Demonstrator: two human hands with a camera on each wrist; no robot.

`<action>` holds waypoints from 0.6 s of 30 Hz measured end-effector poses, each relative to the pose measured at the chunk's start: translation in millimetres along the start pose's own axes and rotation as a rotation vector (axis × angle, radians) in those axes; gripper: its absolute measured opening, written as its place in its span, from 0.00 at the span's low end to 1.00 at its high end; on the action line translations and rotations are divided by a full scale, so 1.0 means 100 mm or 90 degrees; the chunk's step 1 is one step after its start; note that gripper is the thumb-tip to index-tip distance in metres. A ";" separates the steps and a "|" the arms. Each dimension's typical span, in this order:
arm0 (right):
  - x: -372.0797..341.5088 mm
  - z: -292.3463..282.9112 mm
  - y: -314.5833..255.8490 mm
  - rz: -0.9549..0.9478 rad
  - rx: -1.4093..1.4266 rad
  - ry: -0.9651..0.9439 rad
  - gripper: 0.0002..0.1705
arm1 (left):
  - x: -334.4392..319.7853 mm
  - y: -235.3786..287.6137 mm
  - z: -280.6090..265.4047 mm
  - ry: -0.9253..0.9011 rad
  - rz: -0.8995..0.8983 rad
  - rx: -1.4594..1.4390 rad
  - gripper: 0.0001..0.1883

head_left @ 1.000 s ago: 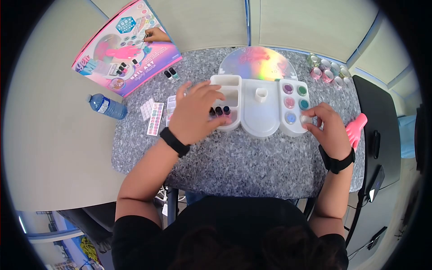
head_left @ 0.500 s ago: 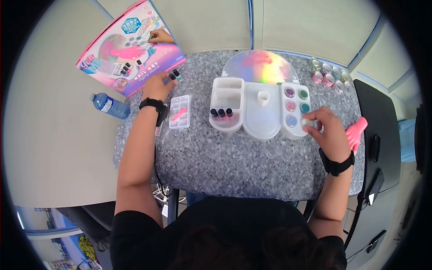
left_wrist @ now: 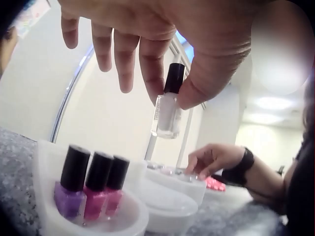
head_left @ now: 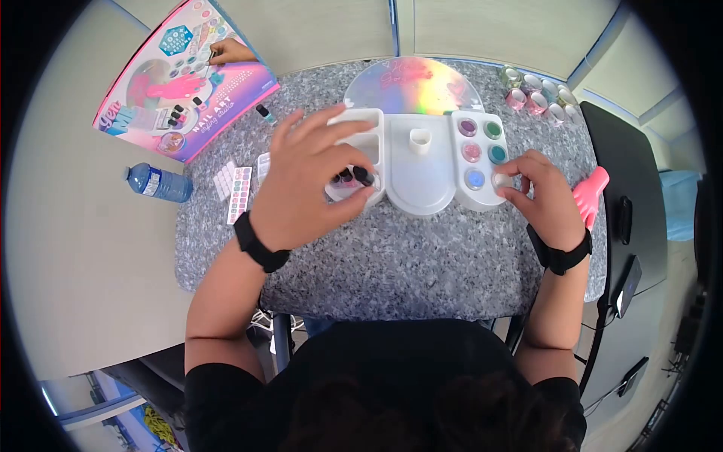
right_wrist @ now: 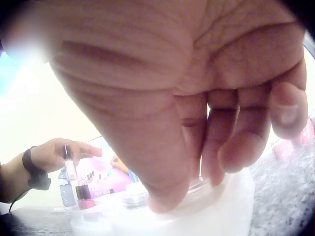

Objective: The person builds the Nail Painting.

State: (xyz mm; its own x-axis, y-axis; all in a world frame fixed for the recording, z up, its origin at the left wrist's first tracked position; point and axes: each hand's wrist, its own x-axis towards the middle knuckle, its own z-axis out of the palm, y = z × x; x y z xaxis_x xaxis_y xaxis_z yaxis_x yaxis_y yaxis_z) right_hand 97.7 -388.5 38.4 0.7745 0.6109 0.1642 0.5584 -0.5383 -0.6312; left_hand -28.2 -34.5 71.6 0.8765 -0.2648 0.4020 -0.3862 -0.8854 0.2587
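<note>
My left hand [head_left: 305, 184] pinches a nail polish bottle [left_wrist: 166, 117] by its black cap, between thumb and index finger, the other fingers spread. The bottle is clear glass with whitish polish and hangs upright above the white organizer's left section [head_left: 380, 143]. Three polish bottles stand in that section, a purple one [left_wrist: 70, 199] and two pink ones. On the right section [head_left: 482, 202], my right hand [head_left: 548, 197] pinches a small pale round pot [head_left: 500, 181] at its rim. Purple, pink, blue and green glitter pots sit in the other wells.
A teal polish bottle [head_left: 266, 114] stands near the nail art box [head_left: 188, 83]. Stick-on gem sheets [head_left: 239, 196] and a water bottle [head_left: 160, 183] are at left. Several small jars [head_left: 536, 103] stand back right, and a pink model hand [head_left: 590, 194] lies at the right edge.
My left hand went from the organizer to the two bottles by the box, took the whitish one and brought it back over the left section. My right hand stays at the pale pot.
</note>
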 end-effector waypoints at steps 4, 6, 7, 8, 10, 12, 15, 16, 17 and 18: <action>-0.01 0.00 0.00 0.001 -0.004 0.004 0.16 | -0.02 -0.06 0.23 -0.083 -0.010 0.026 0.10; -0.02 0.00 0.01 0.000 -0.006 0.006 0.16 | -0.02 -0.09 0.29 -0.074 -0.013 0.049 0.10; -0.02 0.01 0.02 -0.001 -0.006 0.004 0.16 | -0.02 -0.10 0.31 -0.063 -0.017 0.072 0.09; -0.02 0.01 0.02 -0.002 -0.005 0.002 0.16 | -0.02 -0.11 0.32 -0.063 -0.017 0.072 0.09; -0.02 0.01 0.01 0.001 -0.003 0.003 0.16 | -0.02 -0.12 0.35 -0.061 -0.024 0.095 0.09; -0.02 0.01 0.00 0.005 -0.001 0.003 0.16 | -0.01 -0.12 0.34 -0.064 -0.025 0.103 0.09; -0.02 0.00 -0.01 0.008 -0.008 -0.002 0.16 | 0.00 -0.13 0.35 -0.069 -0.018 0.117 0.10; -0.02 0.00 -0.01 0.005 -0.010 -0.002 0.16 | 0.00 -0.14 0.36 -0.071 -0.014 0.125 0.10; -0.02 0.00 -0.02 0.003 -0.012 -0.003 0.16 | -0.01 -0.15 0.38 -0.072 -0.014 0.125 0.10; -0.03 0.01 -0.01 0.003 -0.011 -0.003 0.16 | -0.01 -0.16 0.40 -0.068 -0.015 0.126 0.10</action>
State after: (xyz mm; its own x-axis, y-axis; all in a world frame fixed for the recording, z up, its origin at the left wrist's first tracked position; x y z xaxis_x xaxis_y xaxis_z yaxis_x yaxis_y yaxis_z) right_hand 94.7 -389.0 38.3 0.7756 0.6111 0.1580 0.5603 -0.5513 -0.6182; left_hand -11.6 -35.8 31.6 0.9143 -0.2723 0.2999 -0.3102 -0.9468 0.0862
